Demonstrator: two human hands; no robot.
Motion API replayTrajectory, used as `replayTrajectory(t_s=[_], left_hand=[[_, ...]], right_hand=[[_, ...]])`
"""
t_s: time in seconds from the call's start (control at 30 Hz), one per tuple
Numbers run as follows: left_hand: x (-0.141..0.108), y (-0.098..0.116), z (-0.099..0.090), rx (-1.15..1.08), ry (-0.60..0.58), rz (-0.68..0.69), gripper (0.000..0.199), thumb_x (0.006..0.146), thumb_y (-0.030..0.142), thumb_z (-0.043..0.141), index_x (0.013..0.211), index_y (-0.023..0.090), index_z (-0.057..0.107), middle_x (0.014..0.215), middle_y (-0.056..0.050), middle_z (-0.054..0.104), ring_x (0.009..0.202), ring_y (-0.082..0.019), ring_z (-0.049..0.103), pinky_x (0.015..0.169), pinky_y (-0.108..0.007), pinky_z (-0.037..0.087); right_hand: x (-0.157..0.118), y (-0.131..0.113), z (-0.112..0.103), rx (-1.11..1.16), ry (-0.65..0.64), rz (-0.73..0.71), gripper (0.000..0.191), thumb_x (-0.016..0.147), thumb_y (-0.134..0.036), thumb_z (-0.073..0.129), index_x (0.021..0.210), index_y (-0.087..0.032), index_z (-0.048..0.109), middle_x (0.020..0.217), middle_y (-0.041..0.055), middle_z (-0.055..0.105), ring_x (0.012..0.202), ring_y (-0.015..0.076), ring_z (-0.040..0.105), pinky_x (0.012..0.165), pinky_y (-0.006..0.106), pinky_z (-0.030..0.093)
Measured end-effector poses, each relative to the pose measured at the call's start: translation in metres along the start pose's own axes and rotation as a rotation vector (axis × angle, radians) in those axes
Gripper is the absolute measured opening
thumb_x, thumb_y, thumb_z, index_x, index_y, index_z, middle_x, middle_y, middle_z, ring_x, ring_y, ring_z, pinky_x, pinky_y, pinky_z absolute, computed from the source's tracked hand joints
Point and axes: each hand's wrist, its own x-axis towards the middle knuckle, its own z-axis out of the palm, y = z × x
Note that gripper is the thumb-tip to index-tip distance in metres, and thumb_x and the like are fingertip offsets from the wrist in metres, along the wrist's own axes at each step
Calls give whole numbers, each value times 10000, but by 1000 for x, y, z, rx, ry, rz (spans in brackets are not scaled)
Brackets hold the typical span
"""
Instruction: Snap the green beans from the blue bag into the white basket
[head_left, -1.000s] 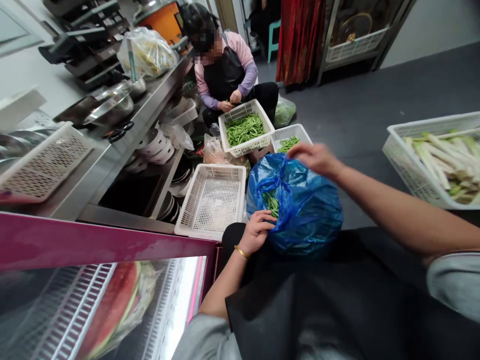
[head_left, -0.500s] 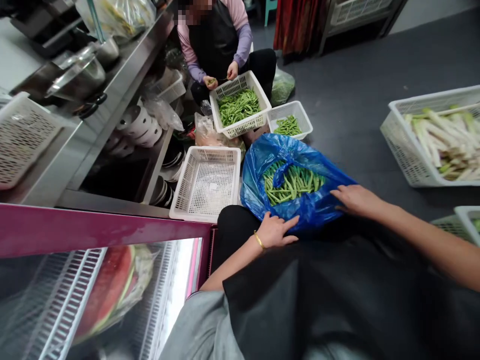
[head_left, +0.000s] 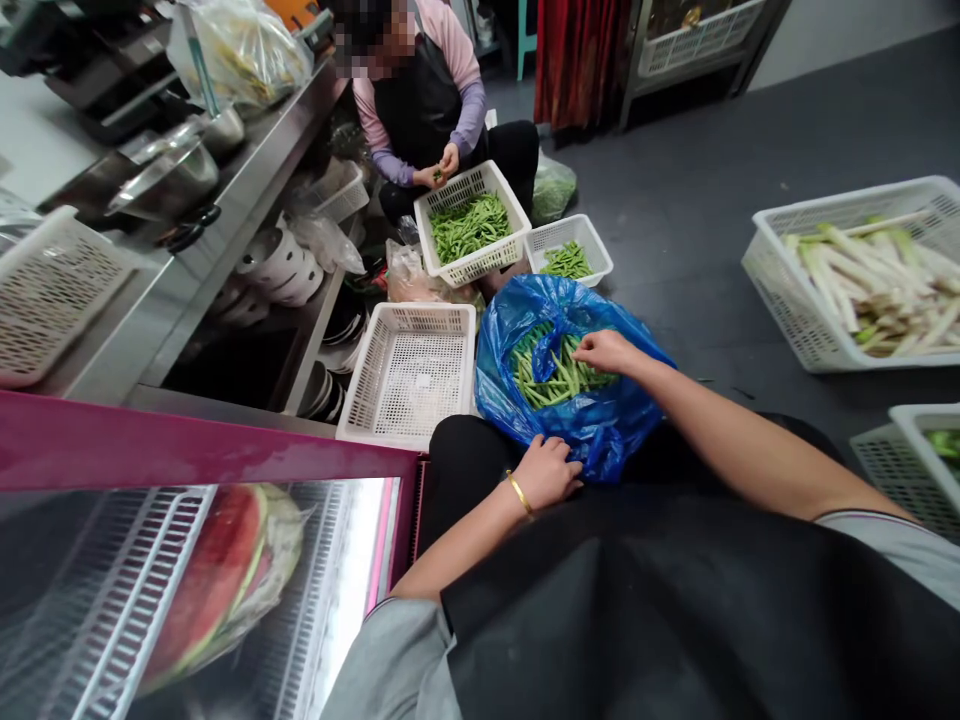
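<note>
A blue plastic bag (head_left: 589,435) full of green beans (head_left: 559,388) sits on the floor just in front of the person's knees, its mouth spread wide. A twisted flap of the bag lies over part of the beans and hides them; how deep they go cannot be seen.

The right hand (head_left: 604,352) reaches in from the right, its fingers bent together at the top of the beans. Whether a bean is pinched between them cannot be made out. The left hand (head_left: 549,470), with a gold bracelet (head_left: 519,492) at the wrist, rests at the bag's near edge, fingers loosely curled; whether it grips the plastic cannot be told, as its back faces up.

Just left of the bag stands a white crate (head_left: 409,380). Beyond the bag are a small basket (head_left: 592,240) and a larger crate (head_left: 487,268), both holding beans. Behind the larger crate sits a co-worker (head_left: 424,85), head cut by the top edge, hands joined over something green too small to name.

Farther right, a crate of white stalks (head_left: 877,285) stands on the floor; below it, another crate (head_left: 892,470) is cut off. On the left, a steel counter (head_left: 262,165) carries a clear bag (head_left: 240,50) with blurred contents. Cut watermelon (head_left: 202,590) shows behind glass below.
</note>
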Motion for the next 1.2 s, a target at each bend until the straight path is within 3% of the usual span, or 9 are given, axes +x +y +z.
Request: replayTrajectory(t_s=[0.2,0.37,0.43,0.5,0.63,0.7,0.9,1.03,1.2], left_hand=[[7,3,-20,-155,208,86,459,946,420,396,1313,178,527,1259,-141,564,1194,-257,498,946,-388,410],[34,11,-16,-281,-85,241,363,931,403,454,1153,198,655,1057,-104,667,1002,-194,620,823,-287,483],[32,8,-22,-361,-74,196,322,909,360,504,1127,189,669,1031,-93,676,968,-179,632,836,-267,486],[25,2,-40,-479,119,117,310,908,287,484,1149,191,654,1059,-81,672,969,-162,629,863,-257,482],[17,-10,-99,-637,738,-176,321,915,267,436,1145,181,643,1120,-102,644,1077,-180,584,974,-318,444],[23,-11,-123,-707,850,-225,356,902,318,477,1202,184,612,1203,-114,614,1158,-209,544,1026,-356,408],[44,-3,-128,-1458,363,-172,435,831,498,570,1007,116,683,727,-58,650,706,-168,634,708,-311,531],[40,0,-123,-1809,266,-253,452,721,500,698,909,90,681,595,-15,573,545,-128,593,517,-251,508],[35,2,-129,-1966,104,-173,431,714,431,724,937,64,686,586,-31,598,541,-143,622,486,-237,522]], right_hand=[[-10,15,5,272,-107,77,177,727,-325,686,745,-156,636,539,-8,602,454,112,556,414,201,407],[-19,6,-6,440,24,89,340,660,-428,733,587,-174,520,459,-23,511,417,84,464,385,197,360],[-28,6,-28,539,123,69,333,671,-452,716,643,-180,525,512,-15,539,448,87,480,401,198,366],[-44,6,-56,706,192,13,342,643,-453,740,687,-178,541,563,-4,562,466,88,492,410,204,364],[-86,-2,-93,1080,210,-112,345,594,-395,792,699,-167,556,572,-8,538,448,76,466,404,207,340],[-102,-9,-92,1201,201,-135,330,608,-381,783,720,-170,556,580,-16,522,453,74,462,405,204,339],[-128,-13,-68,1119,230,-173,319,729,-474,679,819,-190,567,678,28,589,570,143,575,516,285,482],[-149,-6,-76,457,666,-409,313,861,-438,553,1087,-234,626,1092,116,658,1097,277,592,930,449,475],[-158,-8,-82,-259,601,-843,325,933,-334,481,1223,-257,604,1211,61,642,1305,275,438,1099,504,298]])
